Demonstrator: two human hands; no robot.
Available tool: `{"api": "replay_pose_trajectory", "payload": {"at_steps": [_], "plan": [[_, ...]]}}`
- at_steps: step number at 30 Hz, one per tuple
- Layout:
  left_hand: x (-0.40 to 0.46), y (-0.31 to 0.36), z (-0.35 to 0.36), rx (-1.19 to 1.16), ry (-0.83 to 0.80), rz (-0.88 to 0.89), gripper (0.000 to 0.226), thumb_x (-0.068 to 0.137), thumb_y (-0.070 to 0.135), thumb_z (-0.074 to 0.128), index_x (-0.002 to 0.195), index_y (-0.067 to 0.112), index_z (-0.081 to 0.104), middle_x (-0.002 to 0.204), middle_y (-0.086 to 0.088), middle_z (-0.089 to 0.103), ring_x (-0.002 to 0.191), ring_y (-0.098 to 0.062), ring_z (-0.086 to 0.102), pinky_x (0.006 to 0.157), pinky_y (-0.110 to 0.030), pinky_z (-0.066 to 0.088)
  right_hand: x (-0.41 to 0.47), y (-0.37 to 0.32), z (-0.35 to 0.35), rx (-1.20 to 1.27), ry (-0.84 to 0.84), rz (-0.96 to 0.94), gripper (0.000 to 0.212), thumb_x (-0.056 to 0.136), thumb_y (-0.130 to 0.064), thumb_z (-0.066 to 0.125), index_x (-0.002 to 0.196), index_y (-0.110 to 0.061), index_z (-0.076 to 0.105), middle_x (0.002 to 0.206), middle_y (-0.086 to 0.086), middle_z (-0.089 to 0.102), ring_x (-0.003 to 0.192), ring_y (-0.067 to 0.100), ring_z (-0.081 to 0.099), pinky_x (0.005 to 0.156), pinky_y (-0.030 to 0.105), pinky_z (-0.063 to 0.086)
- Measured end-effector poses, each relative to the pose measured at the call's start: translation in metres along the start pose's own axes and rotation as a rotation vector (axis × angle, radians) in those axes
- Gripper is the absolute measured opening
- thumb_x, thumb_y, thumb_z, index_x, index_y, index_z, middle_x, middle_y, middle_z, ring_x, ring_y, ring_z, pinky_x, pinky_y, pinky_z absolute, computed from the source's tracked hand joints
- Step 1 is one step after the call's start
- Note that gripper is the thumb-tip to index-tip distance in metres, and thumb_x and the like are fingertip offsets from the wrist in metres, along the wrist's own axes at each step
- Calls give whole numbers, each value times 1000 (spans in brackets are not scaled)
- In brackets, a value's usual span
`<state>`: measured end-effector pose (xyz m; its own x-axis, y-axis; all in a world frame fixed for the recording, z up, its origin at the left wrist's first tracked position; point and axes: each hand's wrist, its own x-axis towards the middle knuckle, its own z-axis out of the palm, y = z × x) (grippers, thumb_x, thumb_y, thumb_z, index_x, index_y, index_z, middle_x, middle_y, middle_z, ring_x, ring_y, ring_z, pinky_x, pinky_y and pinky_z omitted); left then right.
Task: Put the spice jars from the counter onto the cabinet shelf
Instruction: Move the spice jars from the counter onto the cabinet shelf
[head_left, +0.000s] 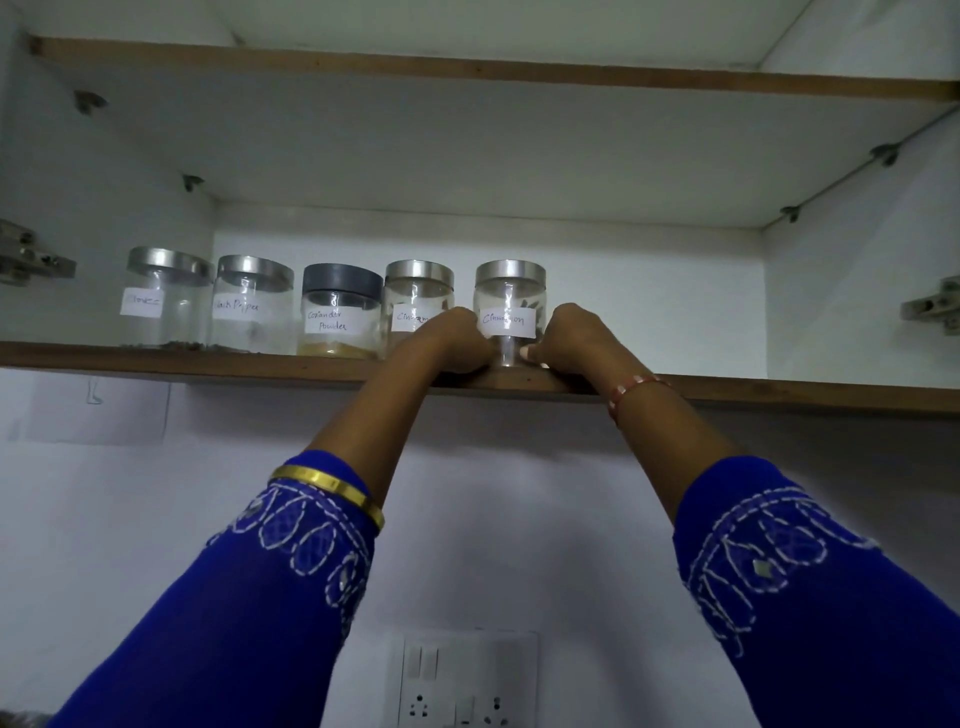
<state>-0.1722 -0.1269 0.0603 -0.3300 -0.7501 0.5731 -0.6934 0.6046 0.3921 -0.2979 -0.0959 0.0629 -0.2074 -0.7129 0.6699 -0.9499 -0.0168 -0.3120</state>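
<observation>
A row of clear spice jars stands on the cabinet shelf (208, 364). From the left: a cloves jar (166, 299), a black pepper jar (252, 304), a grey-lidded coriander powder jar (340, 312), and two steel-lidded jars labelled cinnamon. The rightmost cinnamon jar (510, 291) stands upright at the shelf's front edge. My left hand (452, 340) and my right hand (569, 338) grip its lower part from both sides. My left hand partly covers the other cinnamon jar (418, 296).
An upper shelf (467, 70) runs overhead. Door hinges sit at the left (31, 260) and right (932, 306) cabinet sides. A wall switchboard (462, 680) is below, between my arms. The shelf's right part holds no jars.
</observation>
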Motion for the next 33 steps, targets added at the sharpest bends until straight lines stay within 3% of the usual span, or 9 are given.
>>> {"api": "replay_pose_trajectory", "payload": {"at_steps": [4,7,9,12,15,17,19,21,33], "plan": [[4,1,4,41,5,-6,38,91,15,48,127,0,49,131,-18,52,119,-31,50,93,-33,40,4,-1,0,-54,-56,-4,31,89,-11,56,117,4,55,123,19,59,100,29,55,64,26,34],[3,-2,8,59,71,10,35,91,16,47,122,1,53,127,-17,56,115,-31,52,91,-34,41,1,3,4,-37,23,-29,13,91,-10,51,90,1,59,117,21,61,99,31,56,48,20,27],[-1,-3,14,82,159,13,31,91,17,43,114,4,57,120,-16,60,109,-31,55,90,-35,42,-7,3,7,-27,120,-40,22,94,-14,46,76,-2,54,112,23,63,93,33,55,48,21,25],[-22,-2,29,229,367,55,31,95,20,35,109,6,58,107,-16,66,99,-32,59,88,-38,41,-25,3,17,-126,228,-165,36,98,-21,35,101,4,61,107,23,65,94,34,58,66,26,35],[-46,-8,41,211,474,116,37,97,24,30,112,6,58,114,-15,64,111,-32,54,102,-42,33,-50,6,23,-215,266,-289,38,100,-24,31,114,-3,60,115,20,64,105,33,58,87,35,41],[-64,-17,50,120,450,209,40,94,25,30,121,5,53,130,-15,54,127,-32,42,110,-50,25,-71,13,27,-263,225,-297,44,99,-28,35,137,-7,42,144,20,42,135,32,36,113,42,23],[-94,-21,57,-73,382,232,45,96,24,28,134,6,43,145,-16,39,139,-32,27,116,-52,17,-98,21,33,-256,165,-299,57,99,-31,37,148,-8,19,157,16,14,147,30,8,118,46,3],[-131,-22,63,-246,296,163,43,101,20,27,141,9,35,154,-12,25,146,-26,13,118,-43,5,-131,27,43,-165,104,-289,59,100,-31,35,149,-10,13,159,14,3,148,28,-2,119,43,-3],[-326,-52,124,-434,128,-97,38,100,18,35,137,12,41,148,-6,39,139,-15,31,116,-29,25,-349,56,120,377,-139,-99,62,93,-38,35,148,-13,21,159,6,10,148,21,2,117,32,-2]]}}
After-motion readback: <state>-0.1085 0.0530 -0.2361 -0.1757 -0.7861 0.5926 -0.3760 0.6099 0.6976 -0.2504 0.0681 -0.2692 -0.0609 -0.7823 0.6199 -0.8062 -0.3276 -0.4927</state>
